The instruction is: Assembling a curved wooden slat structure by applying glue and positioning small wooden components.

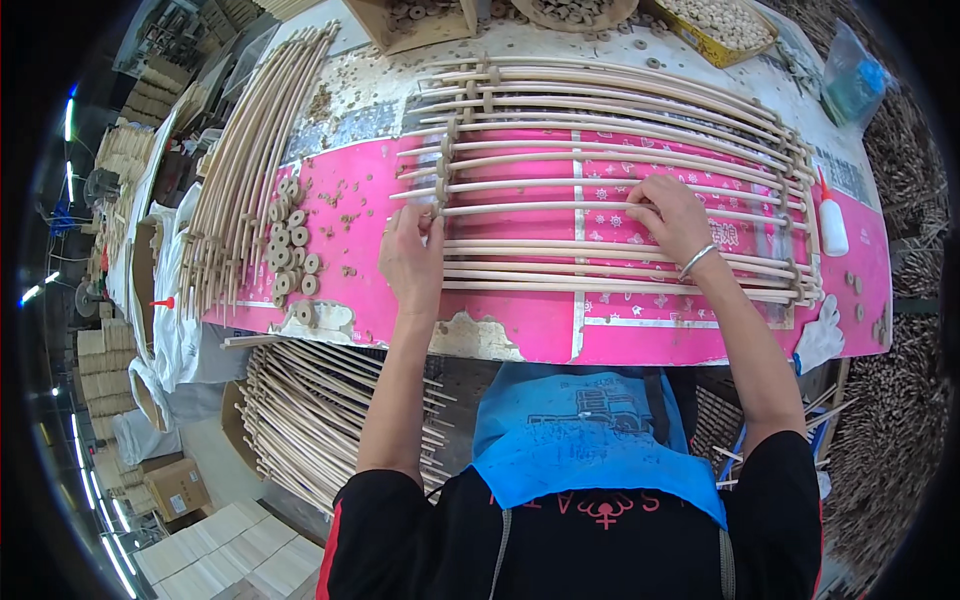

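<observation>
Wooden rod [530,209], one: held over the pink-covered table [547,342], long axis running left to right. Pinched near its left end by the left hand [412,255], near its middle by the right hand [676,215]. Wooden rings [299,236], loose: heaped leftward. White bottle [833,228], red-tipped: placed rightward.

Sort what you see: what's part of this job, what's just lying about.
In the job:
rod at the left hand and right hand
other rods laid in rows
loose wooden rings
white bottle, probably

Just lying about, it seems:
white glove
plastic bag
cardboard box
</observation>
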### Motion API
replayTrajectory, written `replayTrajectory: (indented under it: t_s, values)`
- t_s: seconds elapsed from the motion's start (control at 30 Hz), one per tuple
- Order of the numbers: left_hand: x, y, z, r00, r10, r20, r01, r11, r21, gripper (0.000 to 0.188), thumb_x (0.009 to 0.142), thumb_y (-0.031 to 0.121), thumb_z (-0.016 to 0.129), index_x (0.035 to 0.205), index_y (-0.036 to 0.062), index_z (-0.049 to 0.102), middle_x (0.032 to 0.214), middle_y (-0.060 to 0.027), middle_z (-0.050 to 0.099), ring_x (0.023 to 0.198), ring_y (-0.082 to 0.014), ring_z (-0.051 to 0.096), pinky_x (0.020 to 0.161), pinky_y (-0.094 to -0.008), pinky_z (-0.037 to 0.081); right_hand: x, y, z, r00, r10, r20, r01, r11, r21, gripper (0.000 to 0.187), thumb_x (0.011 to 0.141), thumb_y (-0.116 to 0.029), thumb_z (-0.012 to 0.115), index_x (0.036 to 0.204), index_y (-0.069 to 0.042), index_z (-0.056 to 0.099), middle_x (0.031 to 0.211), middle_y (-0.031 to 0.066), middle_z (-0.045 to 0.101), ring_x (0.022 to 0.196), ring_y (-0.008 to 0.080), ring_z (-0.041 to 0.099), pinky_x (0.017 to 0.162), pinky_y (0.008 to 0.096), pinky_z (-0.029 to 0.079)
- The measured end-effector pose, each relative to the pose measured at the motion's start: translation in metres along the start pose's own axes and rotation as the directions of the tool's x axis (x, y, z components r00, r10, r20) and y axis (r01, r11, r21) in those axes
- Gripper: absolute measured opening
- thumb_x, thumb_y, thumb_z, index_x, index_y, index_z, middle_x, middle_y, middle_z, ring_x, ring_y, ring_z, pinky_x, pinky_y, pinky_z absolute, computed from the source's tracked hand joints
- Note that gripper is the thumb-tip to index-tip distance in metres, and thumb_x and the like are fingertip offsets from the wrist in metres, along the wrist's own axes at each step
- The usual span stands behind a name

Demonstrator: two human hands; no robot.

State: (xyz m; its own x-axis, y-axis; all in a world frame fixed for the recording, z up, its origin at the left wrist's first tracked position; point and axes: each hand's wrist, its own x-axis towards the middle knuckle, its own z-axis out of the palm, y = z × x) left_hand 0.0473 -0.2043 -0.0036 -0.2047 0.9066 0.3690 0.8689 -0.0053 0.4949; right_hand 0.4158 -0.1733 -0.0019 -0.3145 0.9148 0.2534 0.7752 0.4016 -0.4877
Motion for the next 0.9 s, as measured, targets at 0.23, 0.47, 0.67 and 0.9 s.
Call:
replayTrajectory:
  t_s: [0.23, 0.47, 0.67, 0.9]
  values:
    - [0.006, -0.022, -0.015, 1.000, 0.003, -0.027, -0.005, 0.995, -0.096, 0.023, 0.091, 0.012, 0.076, 0.114, 0.0087, 0.071, 0.091, -0.0077, 0.072, 0.084, -0.0246, 0.069, 0.076, -0.0391, 0.054, -0.005, -0.007, -0.002, 0.983, -0.086, -0.164, 0.070, 0.992, -0.103, 0.018, 0.088, -0.024, 0.077, 0.093, -0.008, 0.071, 0.093, 0.0072, 0.067, 0.096, 0.0294, 0.063, 0.085, 0.0427, 0.049]
    - [0.016, -0.156, -0.093, 0.966, -0.236, -0.108, 0.218, 0.963, -0.155, 0.031, 0.097, 0.011, 0.071, 0.127, 0.0056, 0.070, 0.092, -0.0069, 0.072, 0.082, -0.0149, 0.070, 0.072, -0.0314, 0.055, -0.041, -0.018, -0.024, 0.988, -0.091, 0.123, 0.084, 0.995, 0.062, 0.020, 0.087, -0.022, 0.077, 0.094, -0.003, 0.073, 0.090, 0.0111, 0.065, 0.093, 0.0314, 0.064, 0.085, 0.0436, 0.048]
    - [0.015, -0.201, -0.116, 0.953, -0.274, -0.132, 0.251, 0.953, -0.166, 0.031, 0.096, 0.011, 0.071, 0.126, 0.0051, 0.071, 0.092, -0.0069, 0.072, 0.084, -0.0168, 0.071, 0.075, -0.0324, 0.058, -0.037, -0.004, -0.015, 0.977, -0.002, 0.212, -0.036, 0.984, 0.177, 0.022, 0.094, -0.022, 0.070, 0.096, -0.001, 0.074, 0.089, 0.0133, 0.065, 0.090, 0.0323, 0.063, 0.084, 0.0435, 0.048]
    - [0.020, -0.186, -0.124, 0.996, -0.075, 0.042, 0.067, 0.982, 0.179, 0.037, 0.086, 0.017, 0.078, 0.123, 0.0108, 0.072, 0.115, -0.0088, 0.070, 0.105, -0.0301, 0.068, 0.088, -0.0413, 0.052, -0.035, -0.025, -0.029, 0.993, 0.016, 0.119, -0.038, 0.982, 0.184, 0.022, 0.085, -0.020, 0.079, 0.094, -0.002, 0.069, 0.089, 0.0115, 0.064, 0.085, 0.0292, 0.063, 0.079, 0.0401, 0.048]
